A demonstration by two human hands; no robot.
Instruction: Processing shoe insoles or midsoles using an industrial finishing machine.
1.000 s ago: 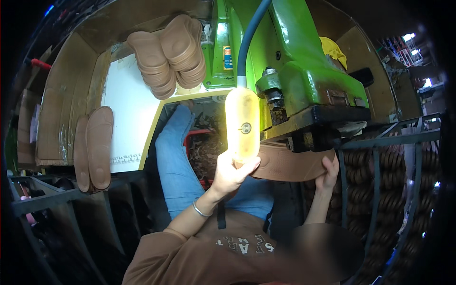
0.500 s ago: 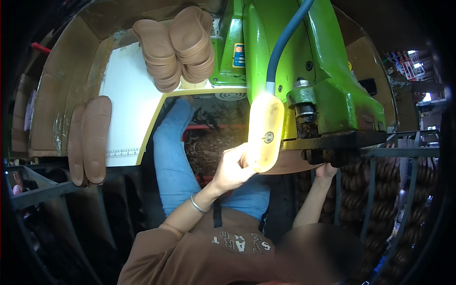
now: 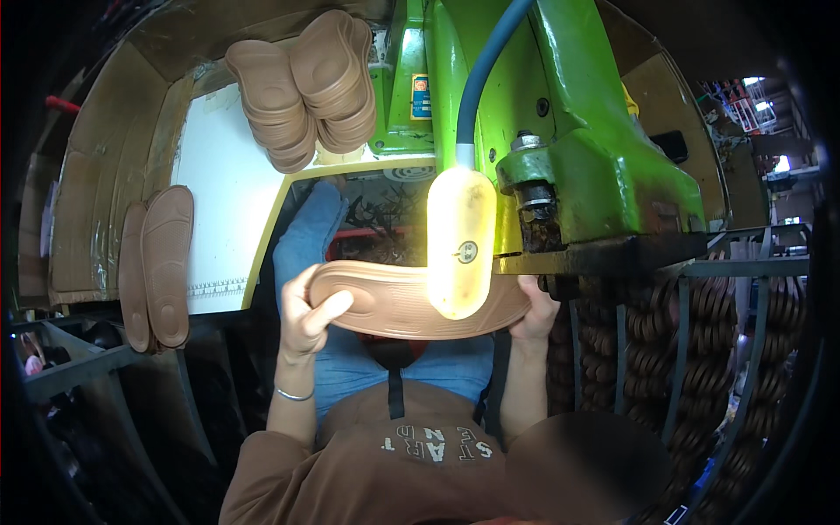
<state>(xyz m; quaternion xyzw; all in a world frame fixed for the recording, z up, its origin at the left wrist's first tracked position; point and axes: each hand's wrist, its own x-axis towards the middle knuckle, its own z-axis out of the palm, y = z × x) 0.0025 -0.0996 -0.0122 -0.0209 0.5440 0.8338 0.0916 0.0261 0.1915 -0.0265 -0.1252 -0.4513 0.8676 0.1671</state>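
A brown shoe sole [image 3: 385, 302] lies crosswise between my hands, in front of the green machine [image 3: 595, 175]. My left hand [image 3: 308, 317] grips its left end, thumb on the upper face. My right hand [image 3: 535, 311] is closed round the other end, close to the machine's dark lower edge. A glowing yellow lamp [image 3: 460, 245] on a bendable blue-grey stem [image 3: 479, 83] hangs over the sole and hides part of its right half.
Stacked brown soles [image 3: 302, 96] stand on the white worktop [image 3: 219, 184] with its yellow edge. Two more soles [image 3: 166, 271] lean at its left. Cardboard walls [image 3: 114, 175] surround the worktop. Metal racks [image 3: 744, 267] with many soles stand at right.
My left hand has moved left from beside the lamp to the sole's left end. The sole has come left and out from the machine, my right hand moving with it.
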